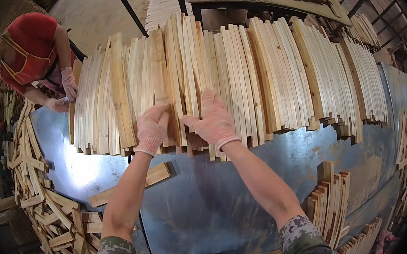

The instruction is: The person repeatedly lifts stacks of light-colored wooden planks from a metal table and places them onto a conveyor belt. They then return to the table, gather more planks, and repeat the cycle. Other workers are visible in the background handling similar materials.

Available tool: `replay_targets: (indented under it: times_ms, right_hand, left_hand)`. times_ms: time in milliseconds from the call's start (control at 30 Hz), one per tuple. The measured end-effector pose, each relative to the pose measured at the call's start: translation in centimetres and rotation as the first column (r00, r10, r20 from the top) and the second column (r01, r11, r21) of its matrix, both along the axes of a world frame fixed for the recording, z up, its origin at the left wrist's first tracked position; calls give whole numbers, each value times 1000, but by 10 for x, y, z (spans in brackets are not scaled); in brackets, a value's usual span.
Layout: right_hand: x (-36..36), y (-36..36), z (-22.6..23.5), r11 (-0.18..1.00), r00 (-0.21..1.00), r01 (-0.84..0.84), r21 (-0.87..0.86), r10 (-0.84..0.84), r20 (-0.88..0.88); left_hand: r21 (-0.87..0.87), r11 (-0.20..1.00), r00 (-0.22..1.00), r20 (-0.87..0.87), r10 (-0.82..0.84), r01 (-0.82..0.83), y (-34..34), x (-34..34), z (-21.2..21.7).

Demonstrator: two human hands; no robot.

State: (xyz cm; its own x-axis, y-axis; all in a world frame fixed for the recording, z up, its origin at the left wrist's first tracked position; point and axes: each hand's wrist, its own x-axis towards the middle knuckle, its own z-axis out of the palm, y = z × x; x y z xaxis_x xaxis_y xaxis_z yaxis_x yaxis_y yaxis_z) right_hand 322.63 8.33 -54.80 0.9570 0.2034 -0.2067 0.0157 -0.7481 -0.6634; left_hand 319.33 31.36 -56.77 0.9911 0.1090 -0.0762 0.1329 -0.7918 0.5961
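A long row of pale wooden strips (237, 72) stands side by side on a metal-topped table (187, 205). Both my hands wear pinkish-white knit gloves and are at the near part of this row, left of its middle. My left hand (152, 128) is closed over a wider, yellowish strip (158, 66), its fingers bent and close together. A short way to the right, my right hand (211, 122) lies on the strips with fingers stretched away from me and thumb spread to the left. Several strips between my hands stick out unevenly. The undersides of both hands are hidden.
One loose board (156, 175) lies near my left forearm. A heap of wood offcuts (44, 197) runs along the left side. Upright strips (329, 198) stand at the right. A person in red (34, 51), gloved, touches the row's left end. Behind is another table (259, 1).
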Motion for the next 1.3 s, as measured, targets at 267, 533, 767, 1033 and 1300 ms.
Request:
replay_targets:
  times_ms: [267, 533, 767, 1033, 1300]
  right_hand:
    - [-5, 41, 20, 961, 998, 54, -270, -62, -22]
    - [-8, 41, 17, 962, 997, 77, -263, -76, 15]
    - [-6, 37, 22, 966, 997, 62, -249, -70, -23]
    - [-6, 39, 26, 963, 998, 43, -267, -54, -36]
    - [-8, 37, 19, 974, 997, 77, -213, -79, -3]
  left_hand:
    - [328, 920, 825, -443, 350, -214, -29, 7, 19]
    - [-104, 861, 854, -234, 466, -498, -23, -6, -3]
    - [-825, 288, 850, -371, 374, -487, 48, -10, -38]
    - [-763, 64, 663, -513, 546, -643, 20, -11, -37]
    - [-813, 122, 789, -498, 360, -569, 5, -17, -27]
